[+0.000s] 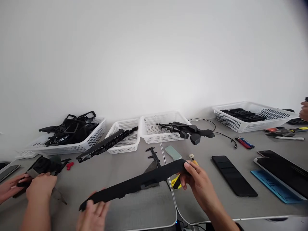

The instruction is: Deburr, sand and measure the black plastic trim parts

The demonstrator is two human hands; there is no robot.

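Both my hands hold a long, slightly curved black plastic trim strip [137, 184] above the table. My right hand [198, 181] is closed on its far right end, thumb on top and fingers curled underneath. At the lower left end, my left hand [92, 213] grips the strip between thumb and fingers; this hand is a little blurred. Beneath the strip lie a black caliper [154, 155] and a dark flat triangular piece [151, 167], partly covered. A yellow-handled tool [176, 183] lies beside my right hand, partly hidden.
Another person's hands [40, 189] work on a black part [43, 165] at left. White baskets [93, 138] with black plastic parts line the wall. A long black part [108, 144] leans across a smaller basket [124, 147]. Phones [233, 175] and hand tools lie right. Another hand [304, 111] shows far right.
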